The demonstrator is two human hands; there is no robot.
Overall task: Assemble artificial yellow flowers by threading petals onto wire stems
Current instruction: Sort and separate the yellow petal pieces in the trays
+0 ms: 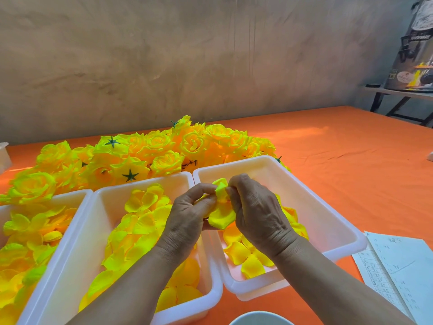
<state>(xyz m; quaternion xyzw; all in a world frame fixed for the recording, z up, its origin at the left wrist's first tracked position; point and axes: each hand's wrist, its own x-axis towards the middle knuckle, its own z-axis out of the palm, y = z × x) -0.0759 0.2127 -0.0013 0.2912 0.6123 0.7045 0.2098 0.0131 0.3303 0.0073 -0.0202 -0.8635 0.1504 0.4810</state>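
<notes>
Trays [311, 207] of petals [140, 221]; left hand [187, 219], right hand [257, 214] in tight grip on petal cluster [221, 215]

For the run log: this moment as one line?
left hand: pinches petal cluster | right hand: pinches same cluster | over rim of right tray | finished flowers behind

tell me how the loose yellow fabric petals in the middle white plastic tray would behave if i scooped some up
Probably floppy: the yellow fabric petals lie curled and draped over each other in the middle white plastic tray, and the petal pinched between the left hand and right hand folds. Likely very light, thin sheets, so a push would scatter them.
</notes>
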